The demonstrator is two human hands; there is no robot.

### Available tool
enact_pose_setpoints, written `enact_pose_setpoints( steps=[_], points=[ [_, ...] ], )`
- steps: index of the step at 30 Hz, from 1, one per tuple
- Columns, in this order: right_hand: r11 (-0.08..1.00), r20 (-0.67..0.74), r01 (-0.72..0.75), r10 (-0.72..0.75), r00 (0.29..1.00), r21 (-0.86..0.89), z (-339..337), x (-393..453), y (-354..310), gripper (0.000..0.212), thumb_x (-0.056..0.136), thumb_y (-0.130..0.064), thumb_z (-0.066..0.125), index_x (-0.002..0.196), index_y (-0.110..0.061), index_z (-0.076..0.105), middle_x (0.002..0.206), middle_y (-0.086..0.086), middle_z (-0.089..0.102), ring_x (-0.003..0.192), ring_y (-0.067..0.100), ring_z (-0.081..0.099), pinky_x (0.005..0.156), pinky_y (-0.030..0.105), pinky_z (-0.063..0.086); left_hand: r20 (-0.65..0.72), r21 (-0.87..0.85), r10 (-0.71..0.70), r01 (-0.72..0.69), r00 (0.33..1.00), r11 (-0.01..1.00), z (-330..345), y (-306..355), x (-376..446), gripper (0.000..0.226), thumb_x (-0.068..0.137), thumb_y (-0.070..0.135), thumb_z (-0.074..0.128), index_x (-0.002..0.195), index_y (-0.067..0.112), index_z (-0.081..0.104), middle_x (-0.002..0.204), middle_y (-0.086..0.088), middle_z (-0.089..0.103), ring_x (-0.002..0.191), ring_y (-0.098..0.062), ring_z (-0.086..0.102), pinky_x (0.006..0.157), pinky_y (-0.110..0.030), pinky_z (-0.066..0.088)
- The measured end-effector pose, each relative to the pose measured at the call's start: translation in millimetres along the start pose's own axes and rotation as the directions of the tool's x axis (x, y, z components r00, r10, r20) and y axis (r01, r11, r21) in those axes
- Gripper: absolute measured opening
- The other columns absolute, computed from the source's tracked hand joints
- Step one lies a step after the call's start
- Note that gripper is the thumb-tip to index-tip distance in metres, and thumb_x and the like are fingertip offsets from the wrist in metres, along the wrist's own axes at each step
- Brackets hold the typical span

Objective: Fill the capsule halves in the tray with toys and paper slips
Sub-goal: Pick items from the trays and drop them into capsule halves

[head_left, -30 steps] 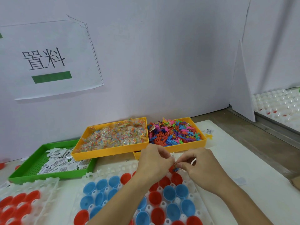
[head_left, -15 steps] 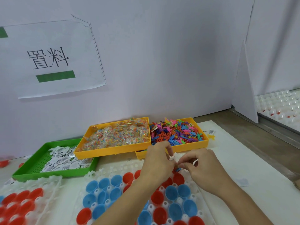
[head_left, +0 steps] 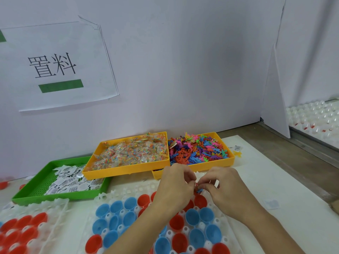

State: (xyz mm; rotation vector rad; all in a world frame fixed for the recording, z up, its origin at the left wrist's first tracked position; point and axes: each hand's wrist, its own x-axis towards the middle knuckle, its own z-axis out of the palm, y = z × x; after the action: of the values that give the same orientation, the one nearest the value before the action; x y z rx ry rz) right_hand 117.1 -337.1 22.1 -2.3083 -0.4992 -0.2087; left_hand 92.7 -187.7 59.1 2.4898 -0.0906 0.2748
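Filling barely begun: my left hand (head_left: 176, 182) and right hand (head_left: 222, 186) pinch small toys (head_left: 198, 189) above the tray (head_left: 117, 194); visible capsule halves (head_left: 192, 217) appear empty.

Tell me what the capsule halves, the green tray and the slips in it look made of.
Capsule halves: likely thin moulded plastic, glossy, with highlights inside the cups. Green tray: rigid plastic, seemingly matte, with a fine grid-patterned floor. Slips: apparently printed white paper, flat and creased, though a film finish can't be excluded.
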Motion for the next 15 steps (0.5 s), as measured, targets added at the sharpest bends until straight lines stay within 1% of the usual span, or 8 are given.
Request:
enact_pose_setpoints(
  steps=[4, 10, 12, 15],
  points=[
    [1.0, -0.009, 0.007, -0.007, 1.0, 0.004, 0.1, -0.9, -0.2, 0.019, 0.093, -0.017, 0.066, 0.09, -0.03, 0.079, 0.084, -0.021, 0.063, 0.085, 0.002, 0.059, 0.067, 0.012, 0.048, -0.022, -0.003, 0.012, -0.012, 1.0, 1.0, -0.7, -1.4, -1.3, 0.01, 0.088, 0.011, 0.069, 0.087, 0.019, 0.076, 0.072, 0.013, 0.061, 0.066, -0.001, 0.056, 0.059, -0.003, 0.042],
    [0.998, 0.016, 0.043, -0.042, 0.999, -0.034, -0.2, -3.2, 0.2, 0.016, 0.095, -0.024, 0.065, 0.1, -0.031, 0.078, 0.091, -0.021, 0.06, 0.09, 0.002, 0.055, 0.073, 0.012, 0.047, -0.025, -0.005, 0.021, -0.021, 0.999, 1.0, 1.7, -2.6, -3.1, 0.013, 0.09, 0.012, 0.066, 0.089, 0.018, 0.078, 0.072, 0.013, 0.06, 0.064, 0.001, 0.052, 0.059, -0.002, 0.04],
    [0.999, 0.009, 0.043, -0.043, 0.999, -0.02, -2.0, -4.3, 0.1, 0.016, 0.094, -0.025, 0.066, 0.102, -0.032, 0.078, 0.091, -0.021, 0.06, 0.09, 0.001, 0.055, 0.071, 0.013, 0.046, -0.028, -0.013, 0.024, -0.025, 0.999, 1.0, 1.8, -1.9, -4.3, 0.016, 0.092, 0.014, 0.063, 0.09, 0.018, 0.078, 0.073, 0.013, 0.061, 0.065, 0.001, 0.053, 0.06, -0.002, 0.04],
    [1.0, -0.027, 0.027, -0.027, 0.999, 0.013, -4.5, -6.6, -1.6, 0.015, 0.092, -0.03, 0.068, 0.104, -0.035, 0.075, 0.093, -0.023, 0.061, 0.088, 0.001, 0.056, 0.066, 0.011, 0.045, -0.061, -0.03, 0.027, -0.029, 0.998, 0.999, -1.6, -1.2, -6.8, 0.018, 0.093, 0.015, 0.061, 0.091, 0.019, 0.078, 0.078, 0.012, 0.067, 0.072, 0.001, 0.057, 0.066, -0.004, 0.042]
  ],
)
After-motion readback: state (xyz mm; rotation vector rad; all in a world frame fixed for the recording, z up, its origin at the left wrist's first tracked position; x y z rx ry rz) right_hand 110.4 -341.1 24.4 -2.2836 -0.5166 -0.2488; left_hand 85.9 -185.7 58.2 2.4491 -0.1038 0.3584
